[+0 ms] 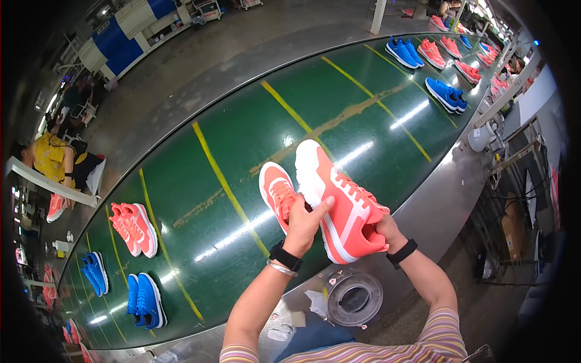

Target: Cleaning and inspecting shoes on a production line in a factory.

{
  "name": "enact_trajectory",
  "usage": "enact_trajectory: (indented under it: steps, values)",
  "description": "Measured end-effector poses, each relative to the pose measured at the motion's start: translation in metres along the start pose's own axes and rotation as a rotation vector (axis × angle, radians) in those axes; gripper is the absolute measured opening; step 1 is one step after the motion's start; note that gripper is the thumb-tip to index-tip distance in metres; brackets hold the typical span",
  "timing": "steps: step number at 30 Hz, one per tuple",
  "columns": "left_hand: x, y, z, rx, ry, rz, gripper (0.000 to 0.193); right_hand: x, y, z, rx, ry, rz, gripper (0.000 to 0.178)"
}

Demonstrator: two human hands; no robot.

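Two coral-and-white sneakers are held over the green conveyor belt in front of me. My left hand (306, 221) grips the smaller-looking left sneaker (279, 192), its thumb reaching across to the side of the other shoe. My right hand (388, 231) is closed at the heel opening of the right sneaker (344, 209), with its fingers partly hidden by the shoe. This sneaker is tilted, showing its laced upper and part of its white sole, toe pointing away from me. Dark bands circle both wrists.
The green belt (236, 145) has yellow cross lines. Coral sneakers (134, 228) and blue sneakers (145, 299) stand in pairs at left; more blue sneakers (404, 53) stand far right. A round metal container (355, 297) and paper scraps lie at the near edge. A person in yellow (53, 158) sits at left.
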State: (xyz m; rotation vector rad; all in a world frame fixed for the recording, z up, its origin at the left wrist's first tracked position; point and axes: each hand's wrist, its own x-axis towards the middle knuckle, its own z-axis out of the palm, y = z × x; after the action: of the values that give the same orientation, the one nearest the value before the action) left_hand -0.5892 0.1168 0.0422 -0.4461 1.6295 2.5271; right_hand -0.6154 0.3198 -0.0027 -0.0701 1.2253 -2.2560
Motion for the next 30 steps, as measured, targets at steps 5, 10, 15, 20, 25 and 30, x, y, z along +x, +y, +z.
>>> enact_trajectory:
  steps: [5,10,15,20,25,30]
  values:
    - [0.000,-0.003,-0.002,0.034,0.024,0.116,0.049,-0.002,0.000,0.004,-0.057,0.025,-0.026,0.037]
    - [-0.006,0.008,-0.002,0.013,0.008,0.074,0.049,-0.006,-0.006,0.009,-0.011,-0.015,0.014,0.043]
    - [-0.015,0.019,0.008,0.042,0.052,0.180,0.049,-0.009,-0.005,0.013,-0.047,-0.030,-0.015,0.044]
    - [-0.011,0.011,-0.013,-0.004,-0.050,-0.056,0.053,-0.009,0.002,0.012,0.110,-0.039,0.050,0.048]
    - [-0.023,-0.004,-0.034,-0.361,-0.065,-0.089,0.055,0.002,-0.005,0.035,0.043,-0.142,0.138,0.046]
    - [-0.097,0.021,-0.101,-0.521,0.102,0.028,0.054,0.041,0.003,0.040,-1.230,-0.336,0.024,0.056]
